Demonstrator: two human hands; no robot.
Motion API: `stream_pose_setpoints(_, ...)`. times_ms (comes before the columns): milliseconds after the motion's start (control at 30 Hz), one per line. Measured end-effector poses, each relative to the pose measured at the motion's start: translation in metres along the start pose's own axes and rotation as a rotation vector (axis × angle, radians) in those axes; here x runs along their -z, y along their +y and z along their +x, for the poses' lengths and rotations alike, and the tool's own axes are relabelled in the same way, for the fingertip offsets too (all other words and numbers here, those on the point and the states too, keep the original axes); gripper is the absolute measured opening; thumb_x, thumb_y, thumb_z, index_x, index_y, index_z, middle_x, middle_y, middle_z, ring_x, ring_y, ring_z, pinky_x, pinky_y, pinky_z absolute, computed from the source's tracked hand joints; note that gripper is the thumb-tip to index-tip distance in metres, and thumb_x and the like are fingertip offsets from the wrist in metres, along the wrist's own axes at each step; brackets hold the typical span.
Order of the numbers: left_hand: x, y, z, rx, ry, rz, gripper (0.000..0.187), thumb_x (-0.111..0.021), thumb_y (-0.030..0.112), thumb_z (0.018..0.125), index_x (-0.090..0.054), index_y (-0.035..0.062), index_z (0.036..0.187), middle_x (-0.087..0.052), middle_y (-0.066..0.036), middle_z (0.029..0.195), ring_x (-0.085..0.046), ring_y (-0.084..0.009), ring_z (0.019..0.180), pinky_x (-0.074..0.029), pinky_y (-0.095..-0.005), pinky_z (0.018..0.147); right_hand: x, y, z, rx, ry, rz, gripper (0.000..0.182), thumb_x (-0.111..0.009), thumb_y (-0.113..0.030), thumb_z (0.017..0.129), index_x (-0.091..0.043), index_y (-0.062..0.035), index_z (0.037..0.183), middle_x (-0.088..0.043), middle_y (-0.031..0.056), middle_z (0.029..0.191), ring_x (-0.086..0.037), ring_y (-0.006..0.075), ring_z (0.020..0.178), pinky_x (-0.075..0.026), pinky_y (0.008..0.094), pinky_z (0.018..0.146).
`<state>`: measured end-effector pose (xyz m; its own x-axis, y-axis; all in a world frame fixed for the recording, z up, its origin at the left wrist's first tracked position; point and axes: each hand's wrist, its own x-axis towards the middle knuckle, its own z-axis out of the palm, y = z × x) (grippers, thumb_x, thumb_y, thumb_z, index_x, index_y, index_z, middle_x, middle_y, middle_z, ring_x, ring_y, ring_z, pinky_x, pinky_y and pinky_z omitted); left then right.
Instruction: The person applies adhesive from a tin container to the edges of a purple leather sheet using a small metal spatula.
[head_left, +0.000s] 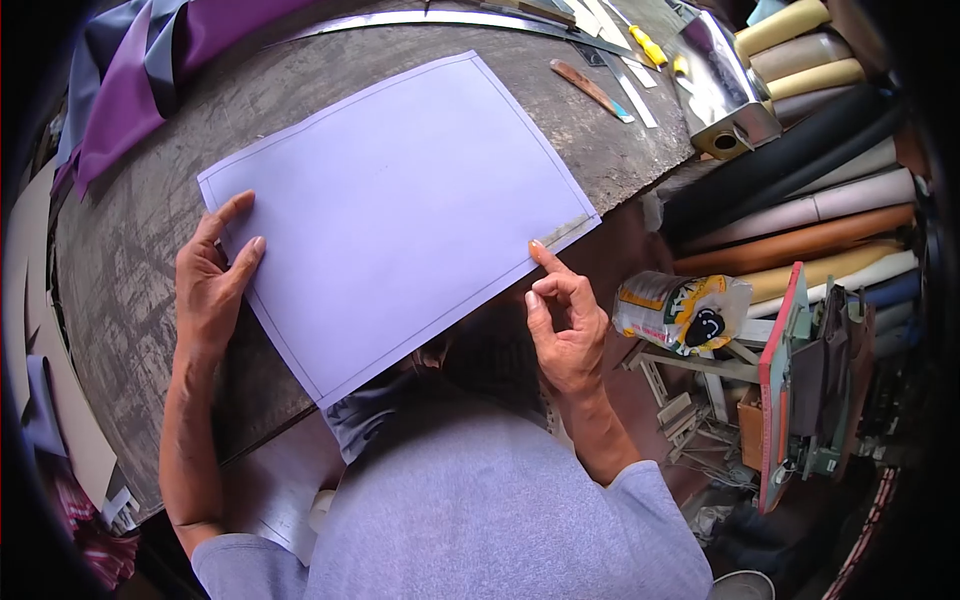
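A lavender sheet (390,215) with a dark line drawn just inside its edges lies tilted on the worn dark table, its near corner reaching past the table edge. My left hand (212,265) grips the sheet's left edge, with thumb and index finger on top and the other fingers partly hidden. At the right edge, the index finger of my right hand (570,325) is stretched out and touches the sheet's border. The other fingers of that hand are loosely curled, with nothing visible in them. Beside that fingertip, a greyish, wet-looking strip (568,232) runs along the border toward the right corner.
On the table (130,270) lie a long metal ruler (400,18), a wooden-handled tool (590,90) and a yellow-handled tool (648,45). A metal can (725,90) stands at the right corner. Purple material (130,110) drapes at the back left. Material rolls (800,245) are stacked at right.
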<state>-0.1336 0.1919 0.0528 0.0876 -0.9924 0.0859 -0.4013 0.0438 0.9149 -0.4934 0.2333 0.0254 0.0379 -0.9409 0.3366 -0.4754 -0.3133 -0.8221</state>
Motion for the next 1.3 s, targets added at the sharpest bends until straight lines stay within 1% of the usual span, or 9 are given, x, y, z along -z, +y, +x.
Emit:
stream_pose_setpoints(133, 0.006, -0.008, 0.001, -0.218, 0.015, 0.36, 0.045, -0.068, 0.003, 0.088, -0.06, 0.0039, 0.133, -0.06, -0.013, 0.128, -0.06, -0.0229, 0.116, -0.048, -0.0322, 0.102, -0.017, -0.003, -0.011, 0.133, -0.025, -0.092, 0.016, -0.066, 0.005, 0.085, -0.056, -0.0024, 0.094, -0.065, 0.017, 0.13, -0.068, 0.0175, 0.077, -0.053, 0.0242, 0.062)
stream_pose_setpoints(167, 0.003, 0.005, -0.001, -0.131, 0.018, 0.29, 0.046, -0.069, 0.002, 0.087, -0.061, 0.0056, 0.133, -0.059, -0.015, 0.13, -0.06, -0.0267, 0.119, -0.049, -0.036, 0.101, -0.021, -0.005, -0.013, 0.154, -0.034, -0.107, 0.017, -0.067, 0.006, 0.084, -0.056, -0.0023, 0.094, -0.065, 0.0175, 0.13, -0.068, 0.0188, 0.077, -0.053, 0.0248, 0.061)
stream_pose_setpoints(233, 0.0, 0.006, -0.002, -0.198, 0.049, 0.371, 0.047, -0.069, 0.001, 0.087, -0.061, 0.0063, 0.133, -0.059, -0.016, 0.129, -0.06, -0.0275, 0.118, -0.05, -0.0371, 0.1, -0.026, -0.01, -0.017, 0.197, -0.051, -0.134, 0.018, -0.067, 0.007, 0.082, -0.056, -0.0022, 0.093, -0.065, 0.0186, 0.129, -0.069, 0.0213, 0.078, -0.052, 0.0259, 0.061)
stream_pose_setpoints(367, 0.0, 0.002, -0.003, -0.249, 0.084, 0.493, 0.05, -0.07, 0.002, 0.085, -0.061, 0.0094, 0.134, -0.059, -0.018, 0.128, -0.059, -0.03, 0.118, -0.049, -0.0392, 0.1, -0.036, -0.01, -0.023, 0.333, -0.093, -0.186, 0.022, -0.068, 0.008, 0.078, -0.054, -0.0019, 0.091, -0.064, 0.0204, 0.13, -0.06, 0.0202, 0.064, -0.048, 0.0286, 0.057)
stream_pose_setpoints(467, 0.003, -0.005, -0.002, -0.243, 0.077, 0.518, 0.05, -0.071, 0.006, 0.086, -0.06, 0.01, 0.134, -0.058, -0.017, 0.127, -0.058, -0.0304, 0.118, -0.049, -0.0394, 0.1, -0.039, -0.02, -0.027, 0.344, -0.176, -0.238, 0.019, -0.066, 0.006, 0.084, -0.054, -0.0019, 0.096, -0.063, 0.0235, 0.13, -0.068, 0.0207, 0.08, -0.053, 0.0269, 0.067)
stream_pose_setpoints(767, 0.004, -0.011, -0.001, -0.285, 0.086, 0.474, 0.048, -0.071, 0.008, 0.087, -0.061, 0.0094, 0.134, -0.057, -0.018, 0.13, -0.059, -0.0299, 0.118, -0.05, -0.0394, 0.1, -0.061, -0.033, -0.035, 0.511, -0.256, -0.212, 0.025, -0.069, 0.007, 0.079, -0.053, -0.0028, 0.095, -0.063, 0.0246, 0.13, -0.059, 0.0164, 0.064, -0.043, 0.0271, 0.057)
stream_pose_setpoints(867, 0.006, -0.013, -0.002, -0.278, 0.084, 0.502, 0.048, -0.07, 0.009, 0.087, -0.06, 0.0103, 0.134, -0.057, -0.017, 0.131, -0.057, -0.0301, 0.12, -0.05, -0.0405, 0.101, -0.071, -0.036, -0.038, 0.58, -0.251, -0.214, 0.018, -0.07, 0.006, 0.078, -0.055, 0.0002, 0.087, -0.063, 0.0234, 0.13, -0.057, 0.0152, 0.057, -0.043, 0.0273, 0.056)
stream_pose_setpoints(1167, 0.006, -0.021, 0.0, -0.318, 0.1, 0.522, 0.047, -0.071, 0.012, 0.088, -0.061, 0.0119, 0.134, -0.056, -0.017, 0.133, -0.059, -0.0314, 0.119, -0.055, -0.0386, 0.095, -0.089, -0.052, -0.042, 0.701, -0.368, -0.214, 0.022, -0.068, 0.008, 0.074, -0.054, -0.001, 0.088, -0.064, 0.0238, 0.129, -0.058, 0.014, 0.06, -0.041, 0.0275, 0.058)
stream_pose_setpoints(1300, 0.005, -0.022, -0.001, -0.328, 0.113, 0.542, 0.047, -0.072, 0.012, 0.088, -0.061, 0.0116, 0.134, -0.055, -0.017, 0.133, -0.059, -0.0314, 0.117, -0.057, -0.0372, 0.092, -0.097, -0.056, -0.044, 0.778, -0.405, -0.204, 0.012, -0.067, 0.002, 0.081, -0.055, 0.0001, 0.082, -0.062, 0.0215, 0.132, -0.056, 0.0117, 0.061, -0.04, 0.0262, 0.058)
